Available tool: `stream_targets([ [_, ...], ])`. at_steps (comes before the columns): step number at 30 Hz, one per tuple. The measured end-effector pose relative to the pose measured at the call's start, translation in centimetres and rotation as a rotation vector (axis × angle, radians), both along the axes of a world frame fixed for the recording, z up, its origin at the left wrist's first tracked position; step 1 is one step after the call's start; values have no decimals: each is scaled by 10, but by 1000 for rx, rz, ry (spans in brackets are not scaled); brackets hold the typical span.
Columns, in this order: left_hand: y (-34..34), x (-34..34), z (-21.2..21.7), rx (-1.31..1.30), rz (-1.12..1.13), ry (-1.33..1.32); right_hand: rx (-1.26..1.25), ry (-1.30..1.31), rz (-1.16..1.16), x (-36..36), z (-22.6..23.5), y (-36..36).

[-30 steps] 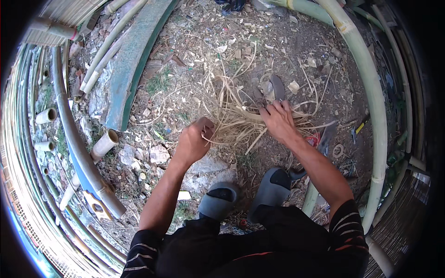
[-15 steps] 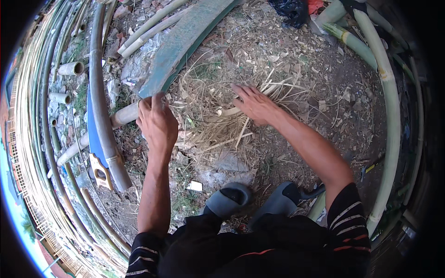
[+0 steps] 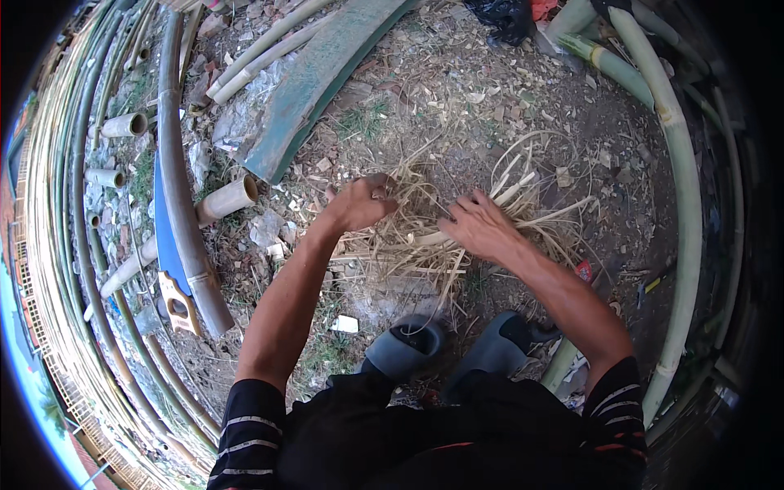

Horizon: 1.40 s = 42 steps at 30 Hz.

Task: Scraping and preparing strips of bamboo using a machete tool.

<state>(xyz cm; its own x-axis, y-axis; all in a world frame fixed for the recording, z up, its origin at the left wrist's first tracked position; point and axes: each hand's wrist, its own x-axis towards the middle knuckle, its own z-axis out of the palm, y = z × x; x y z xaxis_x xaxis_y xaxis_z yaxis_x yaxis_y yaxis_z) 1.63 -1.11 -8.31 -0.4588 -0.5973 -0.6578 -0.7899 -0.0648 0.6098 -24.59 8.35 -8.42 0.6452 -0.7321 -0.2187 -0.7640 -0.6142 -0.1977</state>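
A loose tangle of pale bamboo shavings (image 3: 408, 260) lies on the ground in front of my feet. At its left side my left hand (image 3: 363, 204) is closed, its curled fingers around some of the thin strips. My right hand (image 3: 483, 227) presses down from the right, fingers bent over a bunch of the shavings, with their tips partly hidden. Longer, curled strips (image 3: 563, 214) stick out beyond my right hand. Both hands are close together, with shavings between them.
A green weathered plank (image 3: 314, 86) lies ahead on the left. A blue-bladed handsaw (image 3: 178, 306) rests beside a long grey bamboo pole (image 3: 170, 147). Cut bamboo (image 3: 229, 202) lies near it. A thick green pole (image 3: 682, 212) bounds the right. My grey sandals (image 3: 406, 347) stand close below.
My left hand has come right, from beside the plank's end to the shavings. My right hand has shifted right and a little nearer, and the shavings have been drawn nearer and rightward.
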Motion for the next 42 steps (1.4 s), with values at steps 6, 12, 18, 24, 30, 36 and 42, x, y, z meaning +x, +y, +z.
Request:
stream_targets([
  [6,46,-6,11,296,278,512,-127,-171,33,21,29,-3],
  [12,72,-8,26,249,110,495,-212,-509,125,26,6,-12],
  [18,92,-2,25,215,201,350,89,-266,139,35,1,-19],
  [24,41,41,3,-391,421,145,156,-230,-18,21,-6,-12],
  [30,40,73,-56,-754,77,-401,186,-99,-81,55,-12,-56],
  [36,42,83,-49,-858,97,-102,-183,-28,-71,56,-47,-70],
  [42,44,88,-11,-833,113,-41,182,-14,-169,52,-35,-61],
])
